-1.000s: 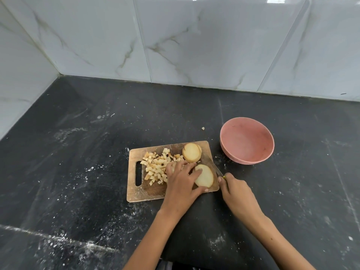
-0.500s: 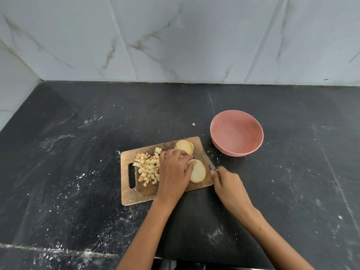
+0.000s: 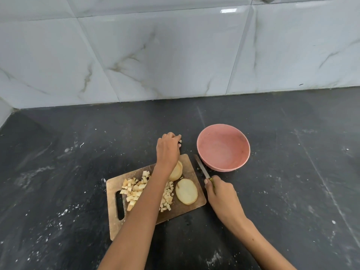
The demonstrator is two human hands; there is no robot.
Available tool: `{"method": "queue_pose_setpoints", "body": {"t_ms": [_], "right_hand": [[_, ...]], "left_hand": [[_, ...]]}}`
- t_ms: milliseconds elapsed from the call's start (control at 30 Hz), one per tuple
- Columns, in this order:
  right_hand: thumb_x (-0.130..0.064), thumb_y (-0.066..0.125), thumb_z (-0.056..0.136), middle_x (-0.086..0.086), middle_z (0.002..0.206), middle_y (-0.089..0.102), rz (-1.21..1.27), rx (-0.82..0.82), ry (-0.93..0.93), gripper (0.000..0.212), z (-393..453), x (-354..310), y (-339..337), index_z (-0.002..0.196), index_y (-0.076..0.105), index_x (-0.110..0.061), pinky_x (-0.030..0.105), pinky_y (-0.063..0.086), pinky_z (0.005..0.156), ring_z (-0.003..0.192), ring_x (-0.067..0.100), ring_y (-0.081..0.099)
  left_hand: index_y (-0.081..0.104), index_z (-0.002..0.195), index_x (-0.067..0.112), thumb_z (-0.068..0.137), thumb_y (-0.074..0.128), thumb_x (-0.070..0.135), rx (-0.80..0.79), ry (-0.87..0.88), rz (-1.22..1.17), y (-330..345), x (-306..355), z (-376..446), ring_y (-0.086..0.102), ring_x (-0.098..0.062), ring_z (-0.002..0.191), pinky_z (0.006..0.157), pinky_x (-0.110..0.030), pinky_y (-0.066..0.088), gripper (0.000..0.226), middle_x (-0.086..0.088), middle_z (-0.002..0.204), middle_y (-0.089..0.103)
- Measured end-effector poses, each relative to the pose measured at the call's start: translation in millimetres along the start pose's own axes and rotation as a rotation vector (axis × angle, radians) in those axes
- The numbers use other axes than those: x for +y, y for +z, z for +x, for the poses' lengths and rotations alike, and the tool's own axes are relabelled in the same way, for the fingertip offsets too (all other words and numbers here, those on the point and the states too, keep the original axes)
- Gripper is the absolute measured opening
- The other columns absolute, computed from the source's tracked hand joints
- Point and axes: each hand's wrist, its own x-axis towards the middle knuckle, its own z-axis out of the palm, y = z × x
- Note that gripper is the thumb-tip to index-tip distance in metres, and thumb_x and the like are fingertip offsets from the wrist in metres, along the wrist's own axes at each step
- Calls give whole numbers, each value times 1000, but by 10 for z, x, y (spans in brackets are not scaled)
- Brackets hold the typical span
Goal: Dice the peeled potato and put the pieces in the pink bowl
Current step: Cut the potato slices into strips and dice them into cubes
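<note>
A wooden cutting board (image 3: 181,208) lies on the dark counter. On it sits a heap of diced potato (image 3: 136,191), a flat potato slab (image 3: 186,191) and a thicker potato chunk (image 3: 176,171) partly under my left wrist. My left hand (image 3: 168,150) reaches past the board's far edge and pinches a small stray potato piece (image 3: 180,141) on the counter. My right hand (image 3: 220,193) grips a knife (image 3: 202,166) to the right of the board, blade pointing away. The pink bowl (image 3: 223,146) stands just right of the blade; its inside looks bare.
The black counter (image 3: 292,191) is dusted with white specks. A white marble-tiled wall (image 3: 175,51) rises behind it and at the far left corner.
My left hand left the potato slab and reached forward beyond the board to the stray piece. My right hand with the knife stayed beside the board. The camera tilted up.
</note>
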Motion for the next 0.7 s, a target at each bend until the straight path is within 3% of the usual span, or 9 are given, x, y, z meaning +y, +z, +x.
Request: {"method": "queue_pose_setpoints", "body": {"t_ms": [133,333,467,567,700], "right_hand": [[-34,40,100,5,76,62,-4,-16,14,28,16,1,-18,87,52,-13,42,50,64,68,22,60],[-35,40,101,5,79,63,-26,-62,-10,28,41,-23,-49,90,53,-12,43,52,67,71,22,61],[-35,40,100,3,76,61,-45,-109,-42,27,47,-15,-41,89,53,-14,38,49,64,67,17,59],[-35,41,100,1,71,59,-62,-133,-63,26,40,11,-20,85,51,-15,34,45,58,61,13,54],[-34,42,100,2,69,58,-78,-161,-92,27,21,21,-2,82,50,-15,32,43,56,59,12,52]], "left_hand": [[70,113,18,96,55,22,16,5,80,34,-7,117,56,-15,97,84,-29,38,23,-1,109,66],[68,104,18,96,54,29,29,2,54,-106,-21,-4,55,-12,97,87,-28,38,19,2,105,65],[67,88,18,90,63,23,151,-86,-99,-417,-151,-496,55,-12,86,80,-27,33,7,4,90,64],[64,81,20,85,68,21,156,-168,-127,-583,-277,-990,53,-12,81,77,-26,29,6,8,83,61],[67,83,19,86,69,23,116,-236,-109,-598,-411,-1407,56,-13,90,84,-21,25,5,7,90,63]]}}
